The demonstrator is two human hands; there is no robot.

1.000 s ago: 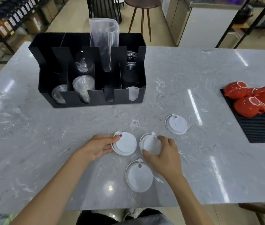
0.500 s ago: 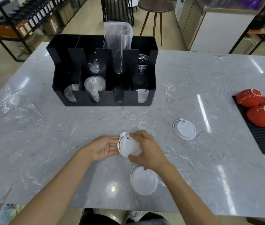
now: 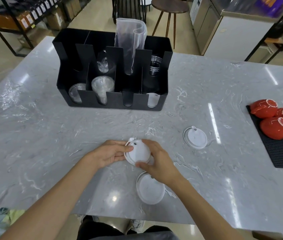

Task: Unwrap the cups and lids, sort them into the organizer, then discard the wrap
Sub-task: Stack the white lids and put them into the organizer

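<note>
Both hands hold a small stack of white lids (image 3: 138, 153) just above the marble table, near its front edge. My left hand (image 3: 110, 154) grips the stack's left rim. My right hand (image 3: 157, 161) closes over its right side. One loose white lid (image 3: 150, 188) lies flat below my right wrist, and another white lid (image 3: 195, 138) lies to the right. The black organizer (image 3: 113, 101) stands at the back, with clear cups (image 3: 102, 87) and clear lids (image 3: 75, 92) in its left slots, a white lid (image 3: 152, 100) at its front right, and an upright clear wrap sleeve (image 3: 130, 44).
Crumpled clear plastic wrap (image 3: 4, 99) lies on the table at far left. Red cups (image 3: 275, 122) sit upside down on a black mat (image 3: 282, 153) at the right edge. A stool and shelves stand beyond the table.
My right hand carried its lid leftward onto the lid in my left hand, so two separate lids became one stack held by both hands. The view shifted closer to the table.
</note>
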